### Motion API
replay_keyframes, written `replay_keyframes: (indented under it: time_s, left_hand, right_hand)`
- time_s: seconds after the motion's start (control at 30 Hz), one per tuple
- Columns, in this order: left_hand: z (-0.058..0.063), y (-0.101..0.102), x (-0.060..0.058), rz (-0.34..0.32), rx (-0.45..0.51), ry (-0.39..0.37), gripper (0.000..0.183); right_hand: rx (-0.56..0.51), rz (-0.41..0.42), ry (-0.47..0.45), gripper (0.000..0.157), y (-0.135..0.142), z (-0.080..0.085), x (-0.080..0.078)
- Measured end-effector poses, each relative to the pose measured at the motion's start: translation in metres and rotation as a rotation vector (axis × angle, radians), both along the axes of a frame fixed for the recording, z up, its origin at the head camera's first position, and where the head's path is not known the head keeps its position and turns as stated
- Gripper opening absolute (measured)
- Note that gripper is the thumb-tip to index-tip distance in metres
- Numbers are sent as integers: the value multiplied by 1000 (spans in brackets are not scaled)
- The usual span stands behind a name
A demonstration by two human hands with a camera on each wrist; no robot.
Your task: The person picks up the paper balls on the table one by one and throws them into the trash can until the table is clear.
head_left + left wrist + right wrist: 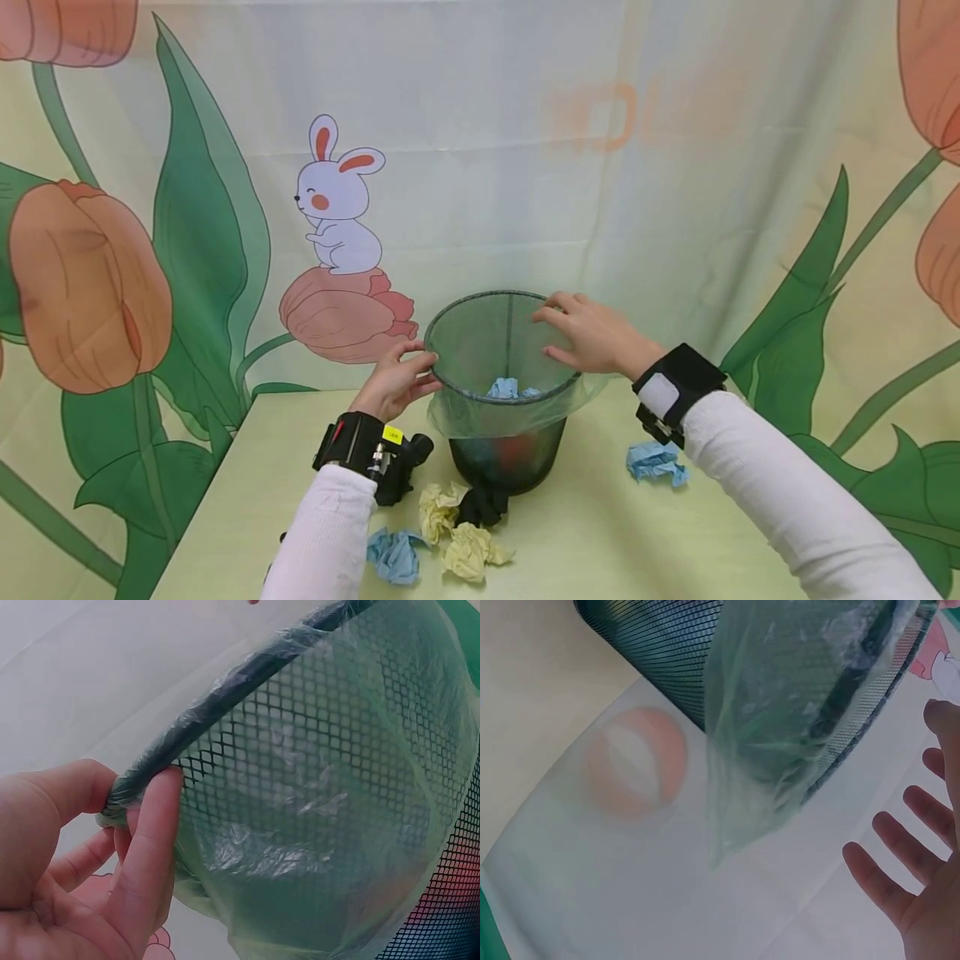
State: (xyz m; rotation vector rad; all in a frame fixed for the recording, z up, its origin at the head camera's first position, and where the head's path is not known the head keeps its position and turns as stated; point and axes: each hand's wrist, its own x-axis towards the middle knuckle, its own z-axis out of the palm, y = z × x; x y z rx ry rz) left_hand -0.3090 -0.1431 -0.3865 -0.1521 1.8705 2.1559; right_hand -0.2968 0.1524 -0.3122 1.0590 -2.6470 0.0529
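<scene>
At the left of the head view, I logged one bare left hand, thumb and fingers pinching the rim of a round, black wire-mesh bin, apparently to steady it. Below: one crumpled blue paper ball, two crumpled pale-yellow paper balls, one crumpled black piece, material unclear, near the bin's foot. Centre: the bin itself, upright, its translucent green plastic liner folded outward over the rim, presumably against slipping; crumpled blue paper inside. Right: one bare right hand, fingers spread, gripping nothing, near the rim. Beyond: another crumpled blue paper ball.
</scene>
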Motion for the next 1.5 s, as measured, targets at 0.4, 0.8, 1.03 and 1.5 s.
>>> replay_keyframes:
  time_s: [0.4, 0.8, 1.03, 1.5]
  left_hand:
    - [-1, 0, -1, 3, -16, 5, 46]
    - [-1, 0, 0, -7, -6, 0, 48]
    - [0, 0, 0, -11, 2, 1, 49]
    - [-1, -2, 1, 7, -9, -8, 48]
  right_hand:
    - [-32, -111, 66, 33, 33, -15, -12]
    - [-28, -244, 40, 31, 63, -32, -16]
    - [-59, -307, 19, 31, 79, -49, -13]
    - [-43, -435, -124, 45, 105, -96, 2]
